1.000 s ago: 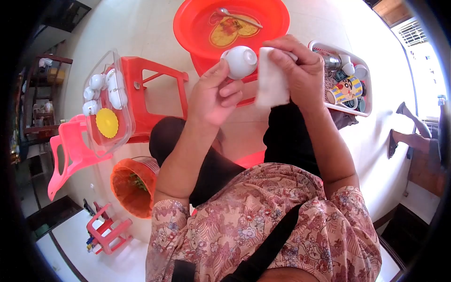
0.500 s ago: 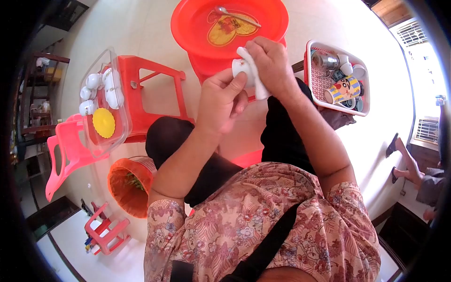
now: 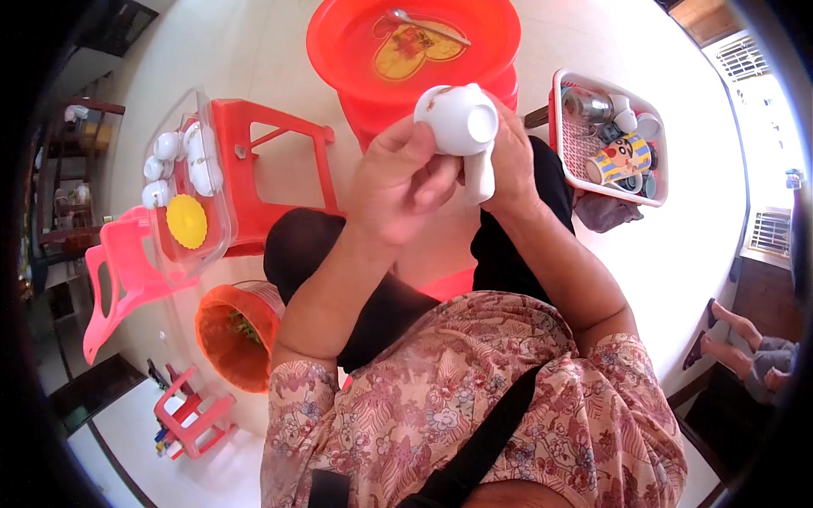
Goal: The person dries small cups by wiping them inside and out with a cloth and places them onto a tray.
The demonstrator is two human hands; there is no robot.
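A small white cup [image 3: 449,127] with a printed motif near its rim is tilted so that its round foot faces me. My left hand [image 3: 396,182] is closed on it, thumb on the near side and fingers beneath. Behind the cup, my right hand [image 3: 513,161] is closed on a white cloth [image 3: 480,178], which hangs down beside the cup. The right fingertips are hidden by the cup. Just beyond both hands stands a red basin [image 3: 325,51] with a yellow pattern on its bottom and a metal spoon [image 3: 428,28] lying in it.
On a red stool [image 3: 279,117] at left, a clear tray [image 3: 229,212] holds several white cups and a yellow scalloped lid [image 3: 186,222]. A white-rimmed basket [image 3: 556,110] of cups and glasses sits at right. An orange-lined bin [image 3: 222,339] stands lower left. Another person's legs [image 3: 738,332] show at far right.
The cup has turned so its foot now faces me, and my right hand with the cloth has moved lower and behind it. At far right the other person's legs have shifted.
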